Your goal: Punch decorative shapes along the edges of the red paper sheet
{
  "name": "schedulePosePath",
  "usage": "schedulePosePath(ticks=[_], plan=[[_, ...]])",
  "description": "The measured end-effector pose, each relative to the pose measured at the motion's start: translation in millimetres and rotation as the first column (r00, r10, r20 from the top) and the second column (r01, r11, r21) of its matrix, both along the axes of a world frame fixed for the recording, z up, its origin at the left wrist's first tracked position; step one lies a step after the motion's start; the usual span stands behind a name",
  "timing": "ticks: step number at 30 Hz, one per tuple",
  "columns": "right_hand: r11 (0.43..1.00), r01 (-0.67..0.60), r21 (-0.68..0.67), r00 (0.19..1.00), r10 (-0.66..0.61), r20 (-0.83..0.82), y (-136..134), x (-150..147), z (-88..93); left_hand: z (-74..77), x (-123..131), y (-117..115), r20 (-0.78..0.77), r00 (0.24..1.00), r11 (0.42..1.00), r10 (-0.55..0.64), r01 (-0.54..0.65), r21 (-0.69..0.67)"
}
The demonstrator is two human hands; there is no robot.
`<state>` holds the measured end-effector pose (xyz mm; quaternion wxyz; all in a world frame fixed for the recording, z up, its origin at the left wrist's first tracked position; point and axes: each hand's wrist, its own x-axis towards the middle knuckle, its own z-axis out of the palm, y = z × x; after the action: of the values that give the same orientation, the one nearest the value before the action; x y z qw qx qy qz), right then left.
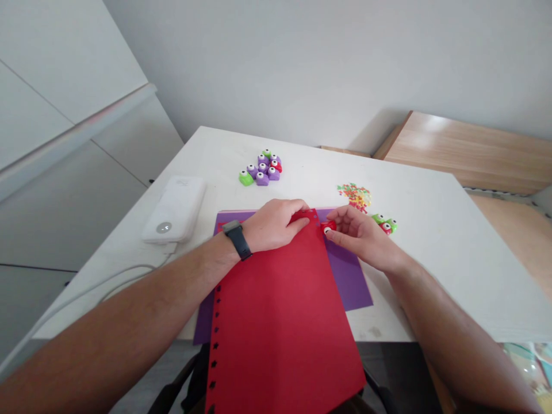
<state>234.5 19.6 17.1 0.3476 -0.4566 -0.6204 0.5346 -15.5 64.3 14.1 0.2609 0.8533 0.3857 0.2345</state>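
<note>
A large red paper sheet (280,310) lies over a purple sheet (348,282) and overhangs the table's near edge. Dark star-shaped holes run down its left side. My left hand (276,224), with a watch on the wrist, grips the red sheet near its far edge, thumb on top; its other fingertips are hidden. At the sheet's far right corner, my right hand (356,233) holds a small red craft punch (328,228) between thumb and fingers. The punch sits against the paper's edge. Small holes show in the paper beside it.
Several purple, green and red craft punches (262,167) stand at the back. More punches (385,224) sit right of my right hand, near a scatter of colourful paper bits (356,195). A white power bank (175,208) with a cable (125,268) lies on the left.
</note>
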Motion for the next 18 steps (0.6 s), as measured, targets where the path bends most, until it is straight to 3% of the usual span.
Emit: schedulePosePath(ticks=[10, 18], plan=[[1.000, 0.012, 0.008, 1.000, -0.012, 0.017, -1.8, 0.0, 4.2, -0.2, -1.3, -0.7, -0.006, 1.000, 1.000, 0.013, -0.013, -0.003], [0.999, -0.049, -0.016, 0.999, 0.049, -0.009, -3.1, 1.2, 4.5, 1.2, -0.4, -1.7, 0.013, 1.000, 1.000, 0.000, 0.000, -0.008]])
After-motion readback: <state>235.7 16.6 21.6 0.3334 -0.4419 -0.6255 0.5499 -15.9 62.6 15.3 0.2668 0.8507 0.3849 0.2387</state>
